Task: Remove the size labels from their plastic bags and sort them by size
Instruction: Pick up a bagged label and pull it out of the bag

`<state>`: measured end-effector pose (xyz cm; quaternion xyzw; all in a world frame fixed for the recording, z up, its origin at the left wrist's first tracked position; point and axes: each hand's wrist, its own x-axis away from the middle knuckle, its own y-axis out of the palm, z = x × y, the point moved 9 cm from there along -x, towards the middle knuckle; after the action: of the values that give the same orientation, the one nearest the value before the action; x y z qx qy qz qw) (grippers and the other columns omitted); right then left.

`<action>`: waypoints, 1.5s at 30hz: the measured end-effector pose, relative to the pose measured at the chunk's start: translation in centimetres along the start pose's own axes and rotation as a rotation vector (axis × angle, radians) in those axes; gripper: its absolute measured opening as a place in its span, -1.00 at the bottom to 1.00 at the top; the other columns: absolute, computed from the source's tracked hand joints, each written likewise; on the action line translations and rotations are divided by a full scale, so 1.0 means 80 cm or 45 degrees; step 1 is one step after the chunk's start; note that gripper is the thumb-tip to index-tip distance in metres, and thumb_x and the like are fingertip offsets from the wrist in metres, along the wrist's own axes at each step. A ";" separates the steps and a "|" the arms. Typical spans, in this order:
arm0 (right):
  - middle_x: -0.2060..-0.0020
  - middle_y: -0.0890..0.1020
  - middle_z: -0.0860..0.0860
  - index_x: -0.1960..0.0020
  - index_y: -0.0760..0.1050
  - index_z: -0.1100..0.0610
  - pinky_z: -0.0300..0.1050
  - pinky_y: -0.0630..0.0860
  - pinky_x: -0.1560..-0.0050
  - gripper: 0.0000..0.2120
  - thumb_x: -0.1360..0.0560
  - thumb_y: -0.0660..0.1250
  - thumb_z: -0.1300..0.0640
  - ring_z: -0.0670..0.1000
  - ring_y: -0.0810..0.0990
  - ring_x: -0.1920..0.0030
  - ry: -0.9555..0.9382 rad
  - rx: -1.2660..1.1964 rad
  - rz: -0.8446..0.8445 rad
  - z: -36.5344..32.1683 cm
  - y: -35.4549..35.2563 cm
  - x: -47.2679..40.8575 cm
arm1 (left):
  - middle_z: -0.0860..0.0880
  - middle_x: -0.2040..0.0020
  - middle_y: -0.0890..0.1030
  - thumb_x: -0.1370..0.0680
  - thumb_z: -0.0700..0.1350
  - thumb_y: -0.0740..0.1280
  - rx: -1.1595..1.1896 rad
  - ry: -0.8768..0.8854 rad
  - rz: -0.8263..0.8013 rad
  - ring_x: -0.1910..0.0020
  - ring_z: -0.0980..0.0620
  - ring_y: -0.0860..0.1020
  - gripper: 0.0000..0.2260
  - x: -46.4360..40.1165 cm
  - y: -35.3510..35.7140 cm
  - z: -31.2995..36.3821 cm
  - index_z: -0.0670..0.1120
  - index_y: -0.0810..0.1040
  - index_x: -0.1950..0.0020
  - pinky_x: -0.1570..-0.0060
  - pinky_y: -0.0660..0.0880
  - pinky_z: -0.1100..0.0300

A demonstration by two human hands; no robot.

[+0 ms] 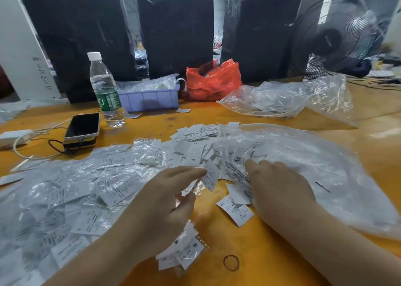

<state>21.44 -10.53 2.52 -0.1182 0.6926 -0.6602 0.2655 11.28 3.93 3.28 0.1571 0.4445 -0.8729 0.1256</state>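
Left hand (165, 201), lower centre: thumb and fingers curled, pinching a small clear bag (191, 188) with a label (210, 175) at the fingertips; bag print too blurred to read. Right hand (280, 188), right of centre: palm down, fingers spread loosely, resting on labels at the mouth of a large clear bag (314, 166); fingertips partly hidden under the plastic, hold not discernible. SX label (235, 212) flat on the yellow table (271, 253) between the hands. M labels (184, 251) below the left wrist, partly covered by it. Bagged labels (65, 194) heaped across the left half, cut off at the frame edge. Loose labels (195, 131) at centre. Rubber band (231, 262) at lower centre. Phone (83, 125) and bottle (105, 90) at upper left.
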 end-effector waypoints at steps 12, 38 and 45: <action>0.22 0.69 0.00 -0.08 0.62 0.11 -0.09 0.59 0.38 -0.75 -0.45 0.42 0.33 0.06 0.67 0.29 -0.321 -0.502 0.588 -0.025 -0.076 0.020 | 0.49 -0.16 0.42 -0.51 0.03 0.32 0.125 -0.068 0.124 -0.09 0.39 0.48 -0.72 -0.002 -0.019 0.002 0.40 0.47 -0.11 0.05 0.41 0.52; 0.27 0.70 0.04 -0.28 0.25 -0.30 -0.12 0.52 0.33 -0.45 -0.48 0.43 0.13 0.00 0.60 0.44 -0.436 -1.852 -0.069 -0.122 -0.022 -0.032 | 0.13 0.16 0.70 -0.48 -0.30 0.44 0.677 -0.261 0.500 0.22 0.13 0.67 -0.66 0.006 -0.075 -0.040 0.15 0.63 -0.04 0.14 0.60 0.28; 0.35 0.64 0.12 -0.29 0.31 -0.26 -0.12 0.57 0.31 -0.34 -0.31 0.53 0.07 0.04 0.61 0.43 -0.415 -2.008 -0.090 -0.114 -0.028 -0.033 | 0.13 0.15 0.70 -0.48 -0.33 0.42 0.666 -0.253 0.502 0.20 0.14 0.67 -0.64 0.006 -0.073 -0.033 0.16 0.63 -0.01 0.16 0.57 0.35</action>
<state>18.42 -1.62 5.14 -0.3876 0.9031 0.0408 0.1804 9.17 9.40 5.94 0.1810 0.1523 -0.9273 0.2901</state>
